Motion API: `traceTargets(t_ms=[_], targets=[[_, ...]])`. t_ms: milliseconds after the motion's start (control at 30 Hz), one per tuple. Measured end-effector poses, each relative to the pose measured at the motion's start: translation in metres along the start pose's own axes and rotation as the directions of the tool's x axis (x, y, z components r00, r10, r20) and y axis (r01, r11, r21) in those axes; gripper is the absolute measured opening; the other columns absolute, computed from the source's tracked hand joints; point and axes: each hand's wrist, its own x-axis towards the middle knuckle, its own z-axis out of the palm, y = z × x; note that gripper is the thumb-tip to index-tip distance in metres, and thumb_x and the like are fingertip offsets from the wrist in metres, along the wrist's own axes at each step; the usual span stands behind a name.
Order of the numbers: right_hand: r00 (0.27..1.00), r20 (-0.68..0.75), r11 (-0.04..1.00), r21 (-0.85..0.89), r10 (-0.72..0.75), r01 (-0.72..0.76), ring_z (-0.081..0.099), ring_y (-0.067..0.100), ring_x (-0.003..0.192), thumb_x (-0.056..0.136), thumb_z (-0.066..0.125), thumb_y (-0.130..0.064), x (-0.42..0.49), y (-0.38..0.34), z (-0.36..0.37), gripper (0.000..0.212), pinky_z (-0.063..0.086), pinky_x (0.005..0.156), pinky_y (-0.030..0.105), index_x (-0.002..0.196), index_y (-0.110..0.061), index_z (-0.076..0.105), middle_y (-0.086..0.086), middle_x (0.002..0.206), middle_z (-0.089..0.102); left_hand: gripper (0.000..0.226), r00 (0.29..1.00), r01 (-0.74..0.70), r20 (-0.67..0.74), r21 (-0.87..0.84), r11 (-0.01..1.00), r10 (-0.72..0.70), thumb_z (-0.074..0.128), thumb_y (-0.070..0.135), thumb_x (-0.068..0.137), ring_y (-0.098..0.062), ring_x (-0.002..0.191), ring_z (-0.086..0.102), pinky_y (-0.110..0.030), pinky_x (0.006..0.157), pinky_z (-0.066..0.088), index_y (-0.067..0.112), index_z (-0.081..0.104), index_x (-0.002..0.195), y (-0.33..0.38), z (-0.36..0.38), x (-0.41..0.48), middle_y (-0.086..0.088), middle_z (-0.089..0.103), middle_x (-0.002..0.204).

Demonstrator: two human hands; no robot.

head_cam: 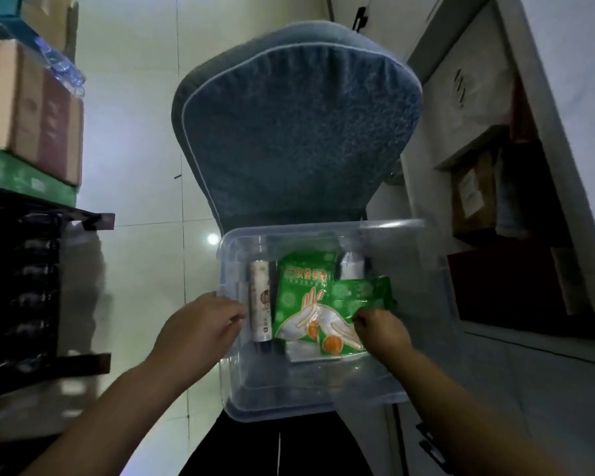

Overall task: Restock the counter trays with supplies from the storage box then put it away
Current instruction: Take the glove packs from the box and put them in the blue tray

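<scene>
A clear plastic storage box (327,401) rests on the blue cushioned seat (296,125) of a chair in front of me. Inside lie two green packets of disposable gloves (303,290), a white roll (260,300) standing along the left side, and a small white-and-dark item (352,266) behind. My left hand (200,324) grips the box's left wall, fingers curled over the rim. My right hand (380,329) is inside the box and pinches the edge of the right green packet (361,293).
A dark shelving rack (31,286) stands at the left with cardboard boxes (31,108) and a green box on top. Open cabinet shelves (505,235) with boxes fill the right. Pale tiled floor (141,201) lies between the rack and the chair.
</scene>
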Motion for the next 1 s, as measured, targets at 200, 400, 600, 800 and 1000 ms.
traceTargets(t_ms=[200,400,600,800,1000], targets=[[0.998,0.018,0.988,-0.144,-0.06,0.062,0.06,0.031,0.106,0.086,0.051,-0.014,0.079,0.022,0.033,0.031,0.051,0.085,0.034,0.115,-0.014,0.062,0.014,0.117,0.064,0.016,0.991,-0.075,0.121,0.098,0.992,0.063,0.058,0.025,0.085,-0.017,0.093,0.061,-0.032,0.073,0.051,0.028,0.068,0.097,-0.005,0.044,0.034,0.005,0.071,0.097],[0.991,0.085,0.932,-0.339,-0.106,0.129,0.046,0.028,0.121,0.086,0.043,-0.006,0.108,0.053,0.065,0.04,0.04,0.094,0.037,0.125,-0.012,0.048,0.012,0.132,0.049,0.017,0.991,-0.097,0.109,0.148,0.984,0.081,0.061,0.02,0.082,-0.023,0.094,0.062,-0.032,0.07,0.049,0.024,0.069,0.096,-0.002,0.069,0.073,0.002,0.072,0.094],[0.969,-0.111,0.955,-0.229,-0.22,0.191,0.059,0.035,0.087,0.07,0.067,-0.005,0.073,0.062,0.052,0.009,0.043,0.073,0.038,0.078,-0.008,0.069,0.016,0.092,0.065,0.02,0.987,-0.039,0.16,0.097,0.994,0.023,0.058,0.024,0.081,-0.021,0.098,0.057,-0.032,0.07,0.045,0.027,0.064,0.099,0.023,0.095,0.082,0.004,0.068,0.097],[0.874,-0.267,0.908,-0.014,-0.407,0.418,0.063,0.028,0.073,0.063,0.077,-0.011,0.034,0.04,0.014,0.016,0.035,0.077,0.033,0.077,-0.016,0.07,0.003,0.073,0.066,0.048,0.957,-0.158,0.261,0.113,0.981,0.124,0.064,0.033,0.078,-0.021,0.113,0.046,-0.033,0.09,0.041,0.02,0.052,0.122,0.067,0.121,0.089,0.001,0.055,0.122],[0.744,-0.444,0.812,0.061,-0.499,0.581,0.062,0.023,0.079,0.067,0.076,-0.02,0.036,0.012,-0.012,0.022,0.031,0.079,0.029,0.087,-0.017,0.069,0.0,0.082,0.069,0.023,0.975,-0.063,0.22,0.278,0.958,0.0,0.055,0.038,0.084,-0.025,0.088,0.061,-0.031,0.062,0.039,0.022,0.058,0.1,0.089,0.107,0.098,-0.002,0.066,0.097]])
